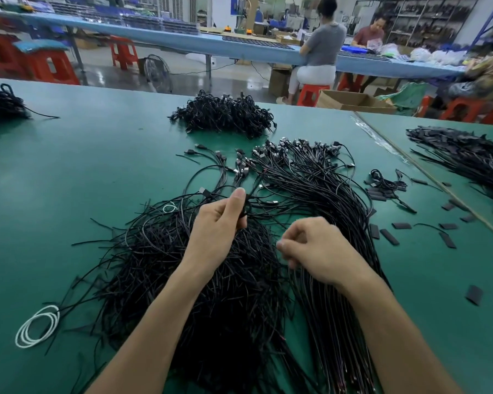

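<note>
My left hand [221, 223] is raised over the middle of the green table [83, 172], its fingers and thumb curled round a small coiled black cable [247, 207]. My right hand [315, 247] hovers just to the right with curled fingers that pinch a thin strand over a long bundle of black USB cables [319, 194]. Under both forearms lies a big loose heap of thin black ties [211, 280].
A heap of tied black cables [225, 115] sits at the back centre, another [3, 105] far left, and a pile of black strips [467, 157] right. Short black sleeves [390, 237] lie scattered right. A white cable coil [37, 327] lies front left. People sit at the blue bench behind.
</note>
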The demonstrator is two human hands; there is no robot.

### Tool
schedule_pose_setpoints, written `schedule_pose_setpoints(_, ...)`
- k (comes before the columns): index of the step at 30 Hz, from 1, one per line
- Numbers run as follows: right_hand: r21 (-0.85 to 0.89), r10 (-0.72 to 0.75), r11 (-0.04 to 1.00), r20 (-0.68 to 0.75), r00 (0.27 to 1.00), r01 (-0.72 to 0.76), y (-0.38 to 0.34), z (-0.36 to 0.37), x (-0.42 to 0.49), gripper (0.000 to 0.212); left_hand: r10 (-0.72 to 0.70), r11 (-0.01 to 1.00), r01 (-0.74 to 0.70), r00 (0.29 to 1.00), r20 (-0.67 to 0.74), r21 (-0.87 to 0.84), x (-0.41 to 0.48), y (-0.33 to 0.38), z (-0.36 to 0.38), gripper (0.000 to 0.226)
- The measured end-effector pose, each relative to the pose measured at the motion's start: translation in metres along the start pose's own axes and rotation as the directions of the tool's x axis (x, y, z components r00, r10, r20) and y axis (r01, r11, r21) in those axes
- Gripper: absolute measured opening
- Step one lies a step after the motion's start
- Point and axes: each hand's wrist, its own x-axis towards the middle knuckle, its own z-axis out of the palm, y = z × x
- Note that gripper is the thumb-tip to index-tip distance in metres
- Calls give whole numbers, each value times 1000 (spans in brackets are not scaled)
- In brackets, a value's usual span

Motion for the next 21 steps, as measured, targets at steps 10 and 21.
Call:
schedule_pose_setpoints(10, 413, -202, 838, -370, 907, 356, -26, 11, 4, 9, 54, 984, -24, 984, 168, -177, -7, 9, 4, 53)
schedule_pose_setpoints(21, 245, -340, 878, -283, 897, 410, -38, 17, -6, 16, 17, 921, 43, 988, 150, -386, -8, 9, 1, 45)
